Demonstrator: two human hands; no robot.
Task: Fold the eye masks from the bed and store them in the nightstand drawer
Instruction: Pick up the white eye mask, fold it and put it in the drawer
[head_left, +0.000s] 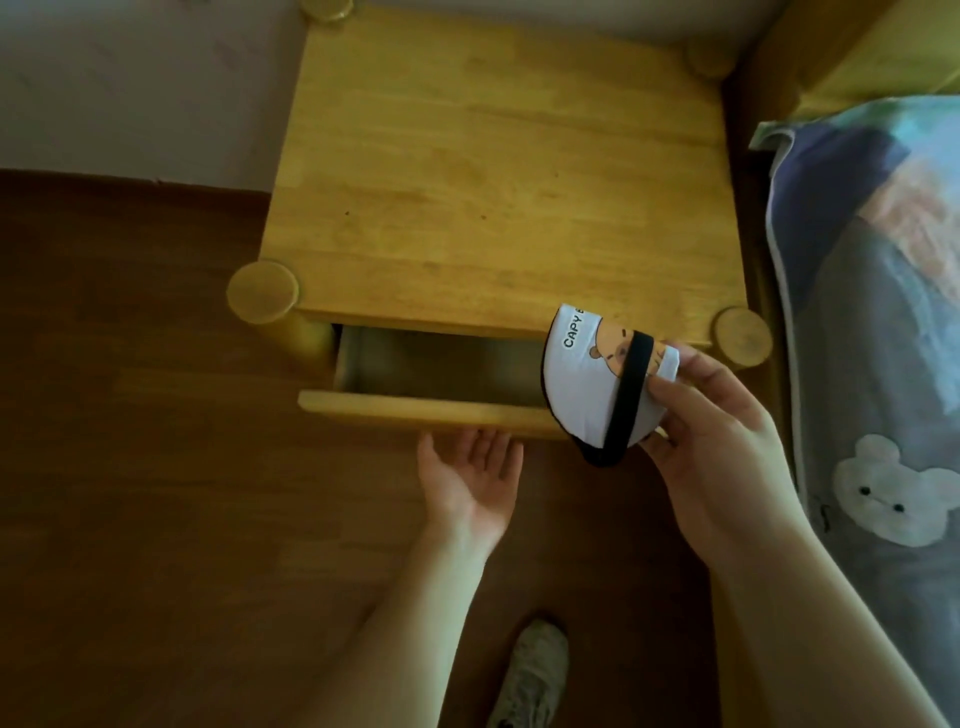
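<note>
A right hand (711, 447) pinches a folded eye mask (597, 379) over the open nightstand drawer (431, 410); the left hand (470, 480), palm up, fingers spread, apparently touches the drawer's front.

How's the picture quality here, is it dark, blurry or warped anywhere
Head view: dim, warm light, the floor murky; the open drawer interior sits in shadow. Wide-angle bending curves the nightstand edges. The folded eye mask in the right hand is sharp enough to read "CAPY"; the left hand is slightly soft.
</note>
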